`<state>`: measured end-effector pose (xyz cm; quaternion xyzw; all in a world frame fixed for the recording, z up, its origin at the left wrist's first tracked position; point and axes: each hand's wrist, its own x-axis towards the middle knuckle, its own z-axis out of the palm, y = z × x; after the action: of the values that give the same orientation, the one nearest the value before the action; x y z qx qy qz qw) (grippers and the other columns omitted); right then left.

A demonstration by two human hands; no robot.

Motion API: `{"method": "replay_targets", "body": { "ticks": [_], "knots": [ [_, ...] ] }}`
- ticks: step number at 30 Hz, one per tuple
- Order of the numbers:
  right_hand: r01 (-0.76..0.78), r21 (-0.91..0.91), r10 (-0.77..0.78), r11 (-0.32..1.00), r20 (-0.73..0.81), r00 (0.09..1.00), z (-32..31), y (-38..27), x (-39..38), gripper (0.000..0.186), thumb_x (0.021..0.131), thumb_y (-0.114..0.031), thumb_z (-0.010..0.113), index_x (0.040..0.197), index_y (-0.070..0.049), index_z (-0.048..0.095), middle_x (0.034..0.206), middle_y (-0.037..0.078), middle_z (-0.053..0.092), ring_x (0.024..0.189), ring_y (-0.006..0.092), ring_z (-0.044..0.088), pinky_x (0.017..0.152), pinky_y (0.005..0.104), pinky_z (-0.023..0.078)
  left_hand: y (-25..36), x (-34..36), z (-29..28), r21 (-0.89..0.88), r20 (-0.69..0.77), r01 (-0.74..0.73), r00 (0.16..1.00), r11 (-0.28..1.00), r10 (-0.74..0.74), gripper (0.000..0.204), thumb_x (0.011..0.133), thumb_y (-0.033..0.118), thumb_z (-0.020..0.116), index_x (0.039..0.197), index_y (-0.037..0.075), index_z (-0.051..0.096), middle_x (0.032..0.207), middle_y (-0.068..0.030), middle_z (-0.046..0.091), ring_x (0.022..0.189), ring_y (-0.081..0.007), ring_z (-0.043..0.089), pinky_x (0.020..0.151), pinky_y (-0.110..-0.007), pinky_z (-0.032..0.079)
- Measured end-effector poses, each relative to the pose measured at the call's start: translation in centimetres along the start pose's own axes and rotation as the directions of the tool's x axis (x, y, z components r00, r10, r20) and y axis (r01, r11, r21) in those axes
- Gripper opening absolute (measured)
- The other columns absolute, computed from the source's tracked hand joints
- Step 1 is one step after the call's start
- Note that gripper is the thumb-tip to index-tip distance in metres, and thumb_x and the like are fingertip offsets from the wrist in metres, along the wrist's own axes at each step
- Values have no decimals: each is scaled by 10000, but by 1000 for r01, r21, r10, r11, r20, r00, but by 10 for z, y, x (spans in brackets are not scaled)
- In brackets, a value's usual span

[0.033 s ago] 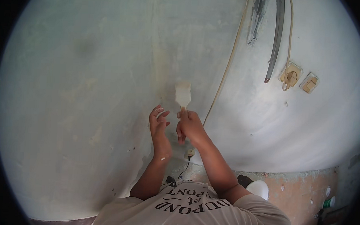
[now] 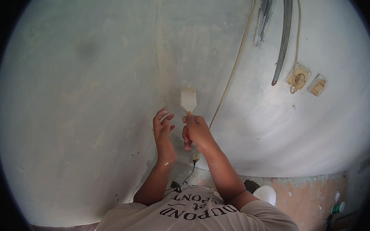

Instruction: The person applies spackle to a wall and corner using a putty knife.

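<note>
My right hand (image 2: 197,130) is closed round the wooden handle of a putty knife (image 2: 188,100). The tool's wide, whitish blade points up, in front of the grey-green wall (image 2: 91,90); whether it touches the wall I cannot tell. Beside it on the left, my left hand (image 2: 164,125) is raised, with its fingers bent, apart and holding nothing. White smears show on that hand's fingertips and wrist.
A beige cable (image 2: 235,68) runs down the wall just right of the knife. Further right are a grey strip (image 2: 283,41), a socket with a plug (image 2: 299,78) and a switch (image 2: 318,85). A round white thing (image 2: 265,194) is low beside my right arm.
My right hand and the putty knife have come slightly down towards me. My left hand has hardly moved.
</note>
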<state>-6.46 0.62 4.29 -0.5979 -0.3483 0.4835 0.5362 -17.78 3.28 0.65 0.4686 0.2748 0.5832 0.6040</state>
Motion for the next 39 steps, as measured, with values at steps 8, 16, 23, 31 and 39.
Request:
{"method": "replay_targets", "body": {
  "ticks": [8, 16, 23, 31, 39],
  "knots": [
    [259, 30, -253, 966, -123, 960, -3, -108, -14, 372, 1002, -279, 364, 919, 37, 541, 494, 81, 493, 287, 135, 309, 306, 302, 223, 10, -5, 5, -3, 81, 18, 997, 1000, -18, 384, 973, 304, 485, 1299, 104, 462, 1466, -92, 379, 1242, -219, 471, 981, -376, 358],
    [477, -106, -487, 873, -105, 867, 14, -167, -20, 311, 1012, -234, 353, 910, 10, 518, 507, 68, 478, 317, 117, 306, 320, 285, 221, 11, -12, 6, -4, 144, 30, 989, 1000, -29, 360, 986, 266, 465, 1299, 88, 462, 1462, -98, 377, 1221, -216, 490, 960, -369, 380],
    [441, -335, -533, 833, -271, 801, -8, -87, 24, 465, 1053, -269, 301, 692, -22, 460, 511, 93, 509, 355, 184, 441, 373, 341, 359, 8, -10, 5, 0, 165, 41, 985, 999, -40, 378, 980, 289, 475, 1306, 97, 464, 1464, -101, 372, 1227, -216, 484, 958, -374, 376],
    [70, -51, -79, 996, -197, 977, -11, 21, -4, 383, 1053, -316, 312, 864, -33, 489, 534, 80, 492, 329, 181, 417, 310, 349, 329, 6, -7, 4, -41, 169, -1, 986, 999, 8, 418, 954, 290, 499, 1322, 96, 461, 1465, -90, 379, 1244, -217, 471, 963, -373, 369],
    [-86, 281, 101, 956, -40, 994, -37, -43, -12, 180, 928, -198, 416, 882, -39, 487, 519, 60, 453, 302, 129, 276, 297, 304, 248, 13, -13, 12, -76, 178, 8, 984, 997, 6, 340, 934, 162, 455, 1266, 93, 490, 1457, -105, 384, 1224, -222, 483, 955, -367, 375]
  ]
}}
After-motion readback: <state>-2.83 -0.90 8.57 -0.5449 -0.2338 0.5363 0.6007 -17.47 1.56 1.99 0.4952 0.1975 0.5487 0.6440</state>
